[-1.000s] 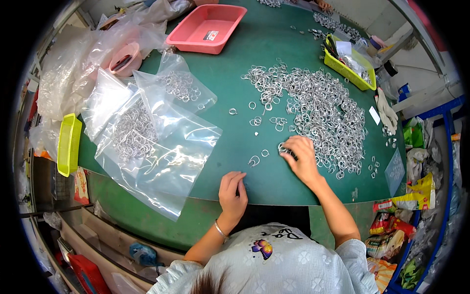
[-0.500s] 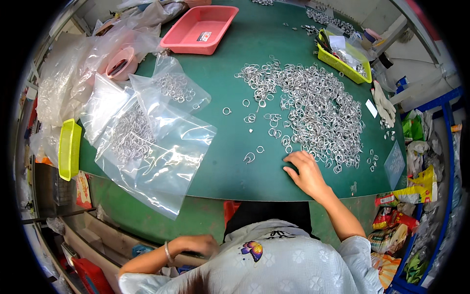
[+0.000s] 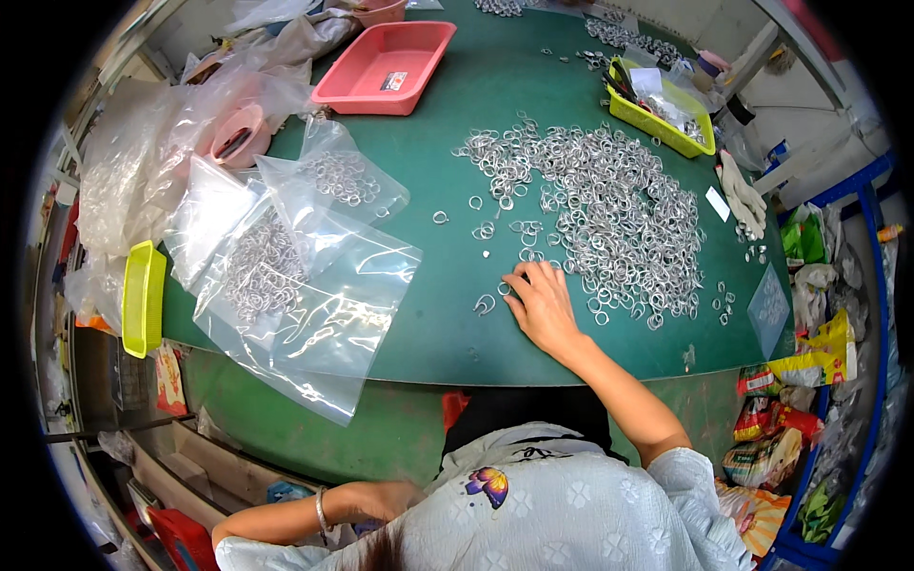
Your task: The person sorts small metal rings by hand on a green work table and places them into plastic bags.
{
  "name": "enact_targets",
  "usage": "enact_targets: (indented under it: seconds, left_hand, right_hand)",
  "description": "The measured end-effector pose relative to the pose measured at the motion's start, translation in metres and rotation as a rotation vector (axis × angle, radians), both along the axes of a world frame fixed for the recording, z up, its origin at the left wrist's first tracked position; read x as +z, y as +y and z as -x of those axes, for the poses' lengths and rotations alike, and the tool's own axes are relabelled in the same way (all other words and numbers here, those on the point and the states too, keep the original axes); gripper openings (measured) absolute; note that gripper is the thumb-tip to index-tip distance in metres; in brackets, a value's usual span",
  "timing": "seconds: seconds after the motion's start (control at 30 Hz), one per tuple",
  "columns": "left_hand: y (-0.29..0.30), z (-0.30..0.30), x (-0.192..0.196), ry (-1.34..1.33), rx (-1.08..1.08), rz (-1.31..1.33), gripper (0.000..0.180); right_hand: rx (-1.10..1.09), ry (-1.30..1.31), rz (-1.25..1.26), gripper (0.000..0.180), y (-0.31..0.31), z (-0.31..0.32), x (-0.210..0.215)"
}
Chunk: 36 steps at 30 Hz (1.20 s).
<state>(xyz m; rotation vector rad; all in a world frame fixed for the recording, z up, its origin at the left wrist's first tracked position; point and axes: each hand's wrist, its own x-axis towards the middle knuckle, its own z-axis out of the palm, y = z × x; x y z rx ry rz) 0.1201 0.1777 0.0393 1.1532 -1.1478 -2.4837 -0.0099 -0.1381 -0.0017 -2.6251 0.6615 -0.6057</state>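
Observation:
My right hand (image 3: 543, 306) reaches over the green table, palm down with fingers bent and thumb apart. Its fingertips rest at the near left edge of a big spread of silver metal rings (image 3: 619, 205). One loose ring (image 3: 504, 287) shows beside the index fingertip and thumb; no ring is plainly gripped. Another loose ring (image 3: 485, 305) with a small tab lies just left of the thumb. My left hand (image 3: 388, 497) is held low in front of my body, off the table, with its fingers smeared and partly hidden.
Clear plastic bags (image 3: 314, 314) holding rings lie on the left, their lower part hanging over the table edge. A pink tray (image 3: 333, 95) stands at the back, a yellow-green basket (image 3: 657, 126) at the back right. A glove (image 3: 741, 195) lies at the right, a yellow basket (image 3: 143, 300) far left.
My right hand has moved left and slightly away from me, from the pile's near edge to the loose rings. My left hand stays low, shifted slightly down and left.

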Motion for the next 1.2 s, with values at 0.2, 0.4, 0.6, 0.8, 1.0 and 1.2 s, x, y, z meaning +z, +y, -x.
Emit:
enact_targets:
  seconds: [0.2,0.4,0.6,0.8,1.0,1.2]
  left_hand:
    - [0.012,0.006,-0.011,0.132,0.171,-0.222,0.044]
    - [0.037,0.014,-0.040,0.247,0.300,-0.327,0.043]
    - [0.039,-0.003,-0.065,0.066,0.073,-0.068,0.039]
    - [0.006,-0.007,-0.055,-0.048,-0.008,0.109,0.032]
    - [-0.059,-0.025,-0.019,-0.500,0.295,0.424,0.017]
    - [-0.106,0.017,-0.006,-0.561,0.830,0.766,0.012]
  right_hand:
    - [0.015,-0.010,0.004,0.021,-0.001,-0.001,0.003]
    - [0.026,0.000,-0.004,0.021,-0.003,0.004,0.006]
    - [0.136,0.041,0.058,0.020,-0.013,0.001,0.012]
    - [0.128,-0.114,-0.024,0.027,-0.068,-0.032,0.013]
    - [-0.115,-0.059,0.168,0.042,-0.138,-0.085,-0.012]
    - [0.072,0.010,0.079,0.036,-0.085,-0.059,-0.019]
